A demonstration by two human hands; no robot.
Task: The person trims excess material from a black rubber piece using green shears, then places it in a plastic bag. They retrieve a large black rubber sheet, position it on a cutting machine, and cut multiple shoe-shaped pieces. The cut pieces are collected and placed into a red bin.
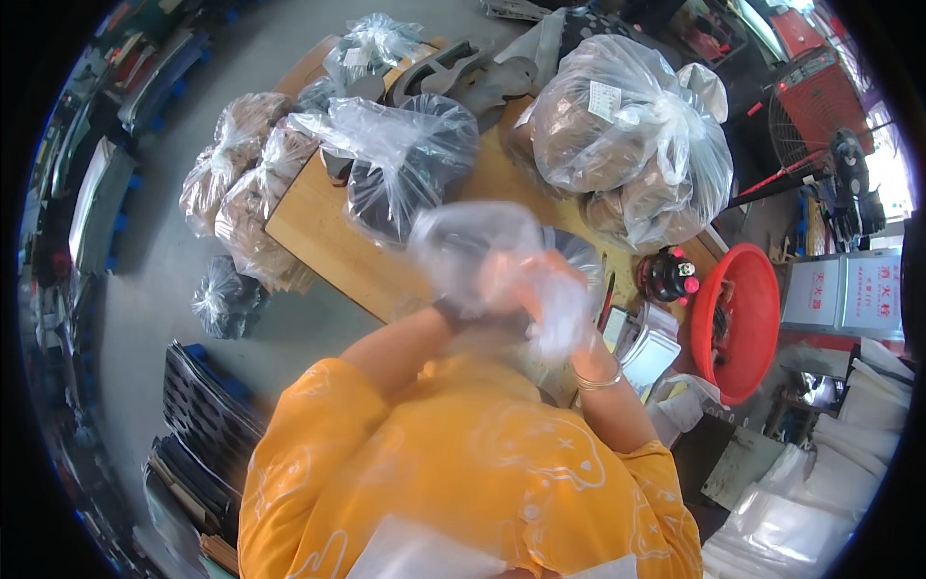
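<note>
Both my hands are raised in front of my chest and wrapped in a clear plastic bag (482, 246), which is blurred by motion. My left hand (461, 307) grips the bag's lower left side. My right hand (540, 289) shows pink through the film on the right, a bracelet on its wrist. Dark contents sit at the bag's bottom, too blurred to name. The bag hangs over the near edge of a wooden table (318, 236).
On the table stand a tied clear bag of dark flat pieces (400, 159) and a big tied bag of brown pieces (627, 135). More filled bags (241, 174) lie on the floor at left. A red basin (738, 318) sits at right, a fan (820, 106) behind it.
</note>
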